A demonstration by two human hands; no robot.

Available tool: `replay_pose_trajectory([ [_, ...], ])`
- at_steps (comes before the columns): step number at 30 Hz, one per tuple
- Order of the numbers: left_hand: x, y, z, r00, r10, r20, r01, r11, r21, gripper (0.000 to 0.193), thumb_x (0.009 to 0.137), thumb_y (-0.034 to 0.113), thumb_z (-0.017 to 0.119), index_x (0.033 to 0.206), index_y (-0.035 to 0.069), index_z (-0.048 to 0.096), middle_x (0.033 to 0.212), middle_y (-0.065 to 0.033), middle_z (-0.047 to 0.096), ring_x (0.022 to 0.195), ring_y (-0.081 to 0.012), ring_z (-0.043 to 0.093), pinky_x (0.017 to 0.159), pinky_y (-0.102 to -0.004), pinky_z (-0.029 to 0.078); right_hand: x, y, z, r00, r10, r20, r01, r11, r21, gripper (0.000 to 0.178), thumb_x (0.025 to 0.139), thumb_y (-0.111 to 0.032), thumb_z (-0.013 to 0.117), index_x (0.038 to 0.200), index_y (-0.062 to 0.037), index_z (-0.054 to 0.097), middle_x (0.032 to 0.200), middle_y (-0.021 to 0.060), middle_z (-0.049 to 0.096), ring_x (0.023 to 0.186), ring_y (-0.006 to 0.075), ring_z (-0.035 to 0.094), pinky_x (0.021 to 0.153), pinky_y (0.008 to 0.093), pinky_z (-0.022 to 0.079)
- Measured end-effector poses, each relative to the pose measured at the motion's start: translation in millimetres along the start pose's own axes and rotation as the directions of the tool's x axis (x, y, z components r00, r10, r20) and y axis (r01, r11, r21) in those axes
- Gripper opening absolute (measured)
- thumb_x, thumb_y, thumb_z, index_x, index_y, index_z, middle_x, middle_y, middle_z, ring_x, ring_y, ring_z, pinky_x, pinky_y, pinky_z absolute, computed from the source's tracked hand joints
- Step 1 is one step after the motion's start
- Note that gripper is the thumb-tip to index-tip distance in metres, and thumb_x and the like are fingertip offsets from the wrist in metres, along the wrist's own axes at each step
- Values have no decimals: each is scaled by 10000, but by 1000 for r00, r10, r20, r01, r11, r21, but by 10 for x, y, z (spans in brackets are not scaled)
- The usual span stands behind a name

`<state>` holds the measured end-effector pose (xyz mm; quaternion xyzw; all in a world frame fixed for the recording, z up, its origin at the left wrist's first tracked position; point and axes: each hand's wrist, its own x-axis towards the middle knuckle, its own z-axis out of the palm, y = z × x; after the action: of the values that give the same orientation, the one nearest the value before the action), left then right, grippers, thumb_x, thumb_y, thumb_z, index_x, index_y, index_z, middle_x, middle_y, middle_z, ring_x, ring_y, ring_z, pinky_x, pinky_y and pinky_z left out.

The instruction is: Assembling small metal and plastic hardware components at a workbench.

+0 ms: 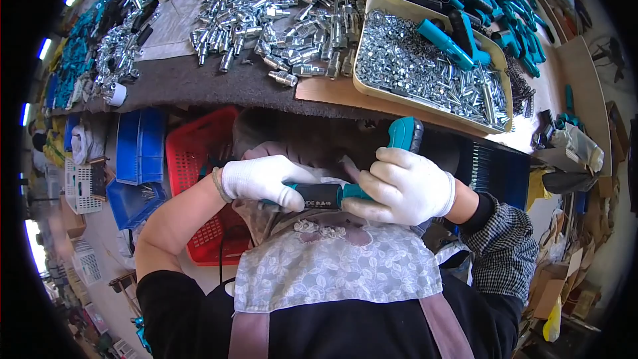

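Over my lap I hold a teal-and-black pistol-shaped tool (pixel 320 195), with both hands in white gloves. My left hand (pixel 269 183) is closed round the left end of its black barrel. My right hand (pixel 405 189) wraps the teal body, fingers curled; the tool's teal handle (pixel 401 134) with a black back sticks up above that hand. The parts under my fingers are hidden. Beyond my hands, on the workbench, a cream tray (pixel 362 70) holds small metal nuts and pins, with one teal pistol-shaped body (pixel 458 43) lying across it.
Heaped metal fittings (pixel 292 33) cover the bench (pixel 199 86), with teal tool bodies (pixel 525 33) at the far right. A red basket (pixel 193 149) and blue bins (pixel 141 146) stand below the bench at left. Cardboard boxes (pixel 555 286) sit at right.
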<state>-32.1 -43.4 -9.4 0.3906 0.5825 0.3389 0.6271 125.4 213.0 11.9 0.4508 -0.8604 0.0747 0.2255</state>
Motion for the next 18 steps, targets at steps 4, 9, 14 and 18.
replay_pose_trajectory([
  [4, 12, 106, 85, 955, 222, -199, -121, 900, 419, 512, 858, 314, 744, 1278, 45, 627, 987, -111, 728, 798, -256, 693, 738, -387, 546, -19, -7, 50, 851, 467, 241, -525, 761, 381, 429, 791, -185, 722, 1205, -95, 654, 821, 16, 646, 716, 199, 665, 701, 368, 542],
  [9, -74, 294, 176, 791, 554, -261, 146, 243, 959, 563, 782, 406, 744, 1265, 156, 599, 775, -64, 565, 686, -246, 645, 585, -351, 517, -111, -75, 110, 376, 620, 689, -384, -572, 725, 610, 1021, -439, 510, 1408, 32, 494, 1215, 193, 641, 1087, 233, 643, 953, 355, 511],
  [14, -44, -17, 151, 824, 125, -553, 293, 742, 604, 492, 778, 370, 753, 1171, 100, 631, 903, -176, 690, 819, -377, 685, 743, -436, 549, -12, -155, 233, 338, 941, 30, -97, 3, 995, 721, 1016, -515, 465, 1441, 65, 413, 1464, 232, 477, 1364, 325, 465, 1146, 426, 345],
  [18, -113, 60, 189, 879, 404, -251, -137, 720, 680, 388, 770, 346, 788, 1051, 100, 679, 817, -150, 688, 766, -334, 694, 700, -397, 553, -114, -120, 345, 183, 981, -65, -119, 88, 989, 578, 1058, -397, 394, 1257, 115, 575, 1314, 237, 606, 1260, 315, 569, 1116, 420, 388],
])
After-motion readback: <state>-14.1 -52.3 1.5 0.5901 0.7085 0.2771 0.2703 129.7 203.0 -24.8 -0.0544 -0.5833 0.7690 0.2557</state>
